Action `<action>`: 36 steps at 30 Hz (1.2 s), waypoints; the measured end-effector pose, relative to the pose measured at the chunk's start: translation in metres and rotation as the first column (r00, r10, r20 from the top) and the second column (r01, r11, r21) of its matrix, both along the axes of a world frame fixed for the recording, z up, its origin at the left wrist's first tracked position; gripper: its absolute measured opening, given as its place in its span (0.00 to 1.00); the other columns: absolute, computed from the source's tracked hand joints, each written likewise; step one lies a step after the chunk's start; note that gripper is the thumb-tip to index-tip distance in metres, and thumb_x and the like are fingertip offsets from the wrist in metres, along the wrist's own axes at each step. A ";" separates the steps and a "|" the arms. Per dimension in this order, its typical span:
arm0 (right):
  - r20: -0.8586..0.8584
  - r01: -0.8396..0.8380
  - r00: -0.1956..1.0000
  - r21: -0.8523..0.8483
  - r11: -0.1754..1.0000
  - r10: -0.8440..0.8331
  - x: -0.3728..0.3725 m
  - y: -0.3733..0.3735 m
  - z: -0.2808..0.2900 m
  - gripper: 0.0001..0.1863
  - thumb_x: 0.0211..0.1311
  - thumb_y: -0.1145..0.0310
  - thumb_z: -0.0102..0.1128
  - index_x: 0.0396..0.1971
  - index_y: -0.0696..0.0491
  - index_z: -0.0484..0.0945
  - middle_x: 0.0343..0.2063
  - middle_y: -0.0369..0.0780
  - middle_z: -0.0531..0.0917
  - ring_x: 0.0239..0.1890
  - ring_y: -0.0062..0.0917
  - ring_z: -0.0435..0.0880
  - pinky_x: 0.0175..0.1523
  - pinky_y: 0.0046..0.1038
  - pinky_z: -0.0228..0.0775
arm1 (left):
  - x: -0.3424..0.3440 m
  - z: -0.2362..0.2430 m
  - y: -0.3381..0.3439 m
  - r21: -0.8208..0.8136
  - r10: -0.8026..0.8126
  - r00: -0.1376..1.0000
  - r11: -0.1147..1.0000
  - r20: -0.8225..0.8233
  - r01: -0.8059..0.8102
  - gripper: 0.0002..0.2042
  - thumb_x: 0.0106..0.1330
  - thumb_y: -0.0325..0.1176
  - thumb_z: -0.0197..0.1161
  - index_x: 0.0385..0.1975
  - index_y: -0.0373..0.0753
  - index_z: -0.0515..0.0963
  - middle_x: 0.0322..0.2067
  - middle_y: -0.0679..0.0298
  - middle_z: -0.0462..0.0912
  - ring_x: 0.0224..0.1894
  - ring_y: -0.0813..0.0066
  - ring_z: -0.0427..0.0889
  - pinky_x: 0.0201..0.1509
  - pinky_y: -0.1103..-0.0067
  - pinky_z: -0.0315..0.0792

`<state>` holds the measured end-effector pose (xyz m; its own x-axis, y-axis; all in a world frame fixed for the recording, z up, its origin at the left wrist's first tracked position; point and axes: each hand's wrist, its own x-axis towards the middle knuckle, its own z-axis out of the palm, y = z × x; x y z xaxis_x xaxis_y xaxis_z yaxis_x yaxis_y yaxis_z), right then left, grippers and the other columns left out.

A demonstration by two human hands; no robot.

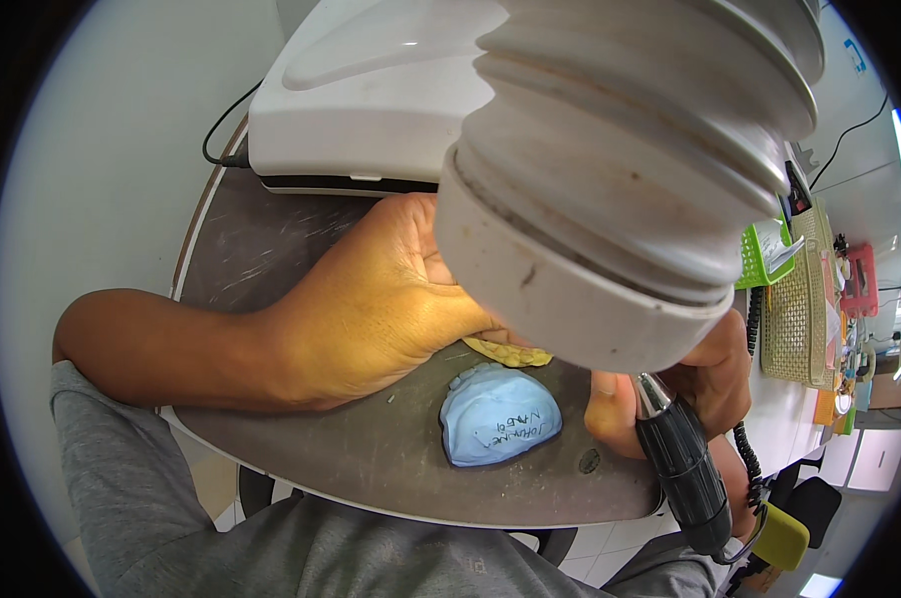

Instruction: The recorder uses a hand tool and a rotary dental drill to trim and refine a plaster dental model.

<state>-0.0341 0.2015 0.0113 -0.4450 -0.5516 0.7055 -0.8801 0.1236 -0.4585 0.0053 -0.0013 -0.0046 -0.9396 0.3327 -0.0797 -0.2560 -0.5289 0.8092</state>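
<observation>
My right hand (714, 384) is closed around a black rotary handpiece (684, 463) with a metal nose, which points up and away; its tip is out of sight behind the hose end. From the left my left hand (410, 289) reaches in under the hose, thumb bent inward. Its fingertips and whatever they grip are hidden there. Just below them shows the edge of a yellow, bumpy piece (510, 352); whether I hold it or it lies on the table, I cannot tell. A light blue dental cast (500, 414) with handwriting lies on the dark tabletop nearer me.
A wide, ribbed white hose (630, 169) hangs over the hands and blocks much of the view. Behind stands a white machine (371, 110) with a cable. At right are a green basket (764, 254), a beige woven basket (794, 309) and a black coiled cord (749, 458).
</observation>
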 end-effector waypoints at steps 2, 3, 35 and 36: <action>0.010 -0.009 1.000 -0.015 1.000 0.009 -0.001 -0.001 -0.001 0.14 0.41 0.78 0.70 0.28 0.61 0.73 0.23 0.46 0.80 0.30 0.33 0.85 0.25 0.21 0.75 | -0.001 -0.010 0.003 0.014 0.048 0.995 0.999 -0.092 -0.046 0.12 0.58 0.20 0.62 0.42 0.29 0.73 0.38 0.60 0.81 0.41 0.77 0.80 0.47 0.81 0.76; 0.010 -0.011 1.000 -0.012 1.000 0.011 -0.001 -0.001 -0.001 0.14 0.41 0.78 0.70 0.28 0.61 0.73 0.23 0.46 0.80 0.30 0.33 0.85 0.25 0.21 0.75 | -0.002 -0.013 0.001 0.012 0.050 0.995 0.999 -0.090 -0.049 0.12 0.58 0.20 0.62 0.42 0.29 0.73 0.38 0.60 0.81 0.41 0.77 0.80 0.47 0.81 0.76; 0.031 -0.054 0.998 -0.016 0.998 0.054 -0.001 -0.001 0.000 0.15 0.39 0.80 0.69 0.29 0.62 0.74 0.25 0.49 0.81 0.30 0.33 0.85 0.28 0.22 0.76 | 0.001 -0.005 -0.001 -0.031 0.050 0.987 0.998 -0.156 -0.055 0.14 0.58 0.20 0.62 0.44 0.28 0.72 0.41 0.58 0.81 0.44 0.76 0.80 0.51 0.80 0.74; 0.038 -0.045 0.998 -0.007 0.999 0.045 -0.001 0.000 0.001 0.15 0.39 0.80 0.69 0.28 0.62 0.74 0.25 0.49 0.81 0.30 0.33 0.85 0.28 0.22 0.76 | 0.001 -0.006 0.000 -0.029 0.045 0.986 0.998 -0.158 -0.050 0.14 0.58 0.20 0.62 0.44 0.28 0.72 0.41 0.58 0.81 0.44 0.76 0.80 0.51 0.80 0.74</action>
